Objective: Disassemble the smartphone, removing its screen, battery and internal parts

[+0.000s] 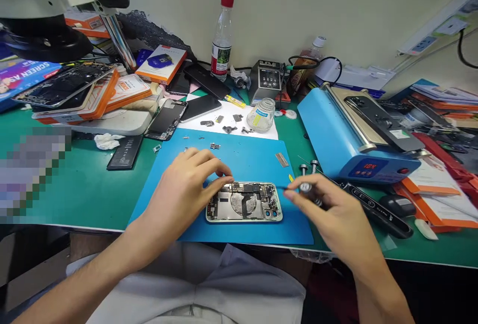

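An opened phone (224, 212) lies flat on the blue mat (257, 160), its inner boards and a round coil showing, camera lenses at the lower right. My left hand (186, 179) reaches over the phone's left end. Its thumb and forefinger come together at the upper edge; whatever they pinch is too small to make out. Right of the phone, my right hand (328, 204) is closed on a dark-handled screwdriver (306, 189), whose thin end points left toward the phone and is blurred. Small metal parts (215, 146) lie on the mat behind the phone.
A glass jar (261, 116) and loose parts stand on white paper behind the mat. At right is a blue heating machine (336, 135) with a phone on top. A battery (125, 153) and phone screen (166, 120) lie left. A microscope (45, 15) overhangs the upper left.
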Motion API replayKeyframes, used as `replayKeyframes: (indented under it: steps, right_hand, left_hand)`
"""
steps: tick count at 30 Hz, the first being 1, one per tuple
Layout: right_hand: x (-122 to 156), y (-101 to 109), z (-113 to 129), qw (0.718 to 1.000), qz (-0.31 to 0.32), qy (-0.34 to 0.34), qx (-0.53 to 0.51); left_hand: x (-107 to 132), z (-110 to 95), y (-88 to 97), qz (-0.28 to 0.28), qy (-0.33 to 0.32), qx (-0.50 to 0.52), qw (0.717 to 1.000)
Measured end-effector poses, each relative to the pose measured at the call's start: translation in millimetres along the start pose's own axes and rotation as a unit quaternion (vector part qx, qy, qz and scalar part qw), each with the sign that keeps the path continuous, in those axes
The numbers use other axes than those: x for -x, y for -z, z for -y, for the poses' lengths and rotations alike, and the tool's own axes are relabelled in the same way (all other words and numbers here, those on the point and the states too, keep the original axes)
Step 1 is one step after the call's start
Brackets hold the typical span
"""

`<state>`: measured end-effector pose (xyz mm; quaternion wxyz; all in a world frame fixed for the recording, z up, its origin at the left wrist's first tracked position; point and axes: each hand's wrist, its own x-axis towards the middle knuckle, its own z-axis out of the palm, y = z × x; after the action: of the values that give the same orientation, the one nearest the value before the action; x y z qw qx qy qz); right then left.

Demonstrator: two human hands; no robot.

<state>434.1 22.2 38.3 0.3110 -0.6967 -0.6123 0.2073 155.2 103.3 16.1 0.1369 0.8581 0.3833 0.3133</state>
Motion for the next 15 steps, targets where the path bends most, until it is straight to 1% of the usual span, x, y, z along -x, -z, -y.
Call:
replayKeyframes:
  steps: [1, 3, 5, 6, 8, 11, 15]
  right_hand:
    - [-9, 1, 2, 1.000, -0.023, 0.014, 0.014]
    - [-29, 1, 8, 0.997, -0.034, 0.048, 0.052]
    - [-49, -4, 12, 0.991, -0.045, 0.087, 0.093]
    - [-57, -8, 14, 0.988, -0.035, 0.098, 0.114]
    - [-69, -17, 15, 0.983, 0.008, 0.106, 0.153]
    - [-74, -27, 11, 0.977, 0.058, 0.102, 0.181]
    - [-61, -24, 3, 0.974, 0.084, 0.104, 0.182]
  left_hand:
    - [0, 0, 2.8, 0.004, 0.003, -0.002, 1.000]
    - [-2, 0, 8.7, 0.017, 0.008, -0.014, 1.000]
    - [-5, 0, 14.2, 0.031, 0.007, -0.028, 0.999]
    - [-7, 0, 16.1, 0.036, 0.008, -0.035, 0.999]
    - [-15, 2, 17.0, 0.038, 0.011, -0.047, 0.998]
    - [-30, 4, 8.4, 0.046, 0.010, -0.067, 0.997]
    - [-50, 1, -15.5, 0.107, -0.041, -0.119, 0.986]
